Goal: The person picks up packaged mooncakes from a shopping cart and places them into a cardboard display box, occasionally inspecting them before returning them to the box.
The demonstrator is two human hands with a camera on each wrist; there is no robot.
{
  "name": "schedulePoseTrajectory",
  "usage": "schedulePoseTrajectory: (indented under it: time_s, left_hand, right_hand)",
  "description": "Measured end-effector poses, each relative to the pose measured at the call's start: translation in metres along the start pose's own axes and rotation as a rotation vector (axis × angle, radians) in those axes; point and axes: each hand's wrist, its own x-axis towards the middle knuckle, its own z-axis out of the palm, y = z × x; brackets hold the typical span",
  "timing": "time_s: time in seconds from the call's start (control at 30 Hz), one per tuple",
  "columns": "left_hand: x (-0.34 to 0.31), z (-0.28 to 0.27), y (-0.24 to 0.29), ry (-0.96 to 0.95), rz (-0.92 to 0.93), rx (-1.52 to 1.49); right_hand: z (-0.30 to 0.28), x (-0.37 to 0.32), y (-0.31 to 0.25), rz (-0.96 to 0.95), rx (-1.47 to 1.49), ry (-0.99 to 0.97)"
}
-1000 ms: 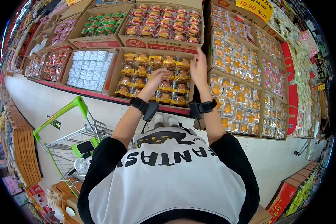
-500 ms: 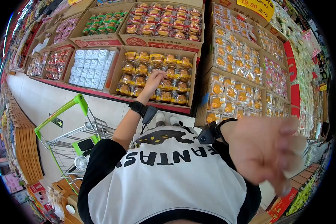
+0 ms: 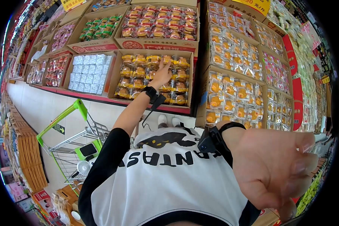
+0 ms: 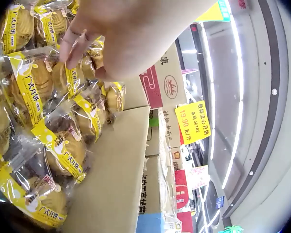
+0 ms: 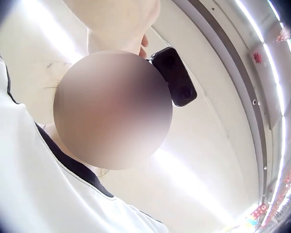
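In the head view my left hand (image 3: pixel 163 74) reaches over a cardboard box (image 3: pixel 115 75) of round cakes in clear packets with yellow labels. Its fingers are extended onto packets (image 3: pixel 167 59) near the back of the box. From the left wrist view, the fingertips rest against a yellow-labelled packet (image 4: pixel 73 80), with more packets (image 4: pixel 30 87) around them; no packet is lifted. My right hand (image 3: pixel 273 165) is raised close to the head camera, fingers loosely bent and holding nothing visible. The right wrist view shows part of that hand (image 5: pixel 119 19) beside a black device (image 5: pixel 174 75).
White packets (image 3: pixel 88 69) fill the box on the left, red-labelled ones (image 3: pixel 160 22) the box behind. Boxes of orange-coloured cakes (image 3: pixel 233 94) stand on the right. A shopping cart with a green handle (image 3: pixel 60 118) and a small white fan (image 3: pixel 84 167) is at the lower left.
My right hand has left the box's right edge and risen close to the head camera. My left hand has moved farther back over the packets, its fingers more extended.
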Motion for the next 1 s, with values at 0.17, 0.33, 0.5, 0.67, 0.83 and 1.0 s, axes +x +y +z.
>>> schedulePoseTrajectory:
  time_s: [0.17,0.33,0.5,0.67,0.83,1.0]
  left_hand:
    - [0.013,0.013,-0.007,-0.057,-0.011,0.001]
    - [0.013,0.015,-0.004,-0.051,0.000,0.007]
    - [0.013,0.021,-0.011,0.077,0.120,-0.098]
    - [-0.014,-0.001,0.014,0.260,0.005,-0.190]
    - [-0.014,0.019,-0.019,0.475,-0.175,0.021]
    - [-0.004,0.019,-0.042,0.357,-0.203,0.082]
  right_hand:
    - [-0.005,0.001,0.000,0.011,-0.016,-0.014]
    - [0.001,0.001,0.000,-0.007,-0.112,0.090]
    - [0.008,-0.001,-0.001,0.002,-0.001,0.124]
    - [0.016,-0.007,-0.005,0.030,-0.010,0.115]
    - [0.015,-0.009,-0.010,0.240,0.073,-0.067]
    - [0.012,-0.009,-0.009,0.269,0.120,-0.113]
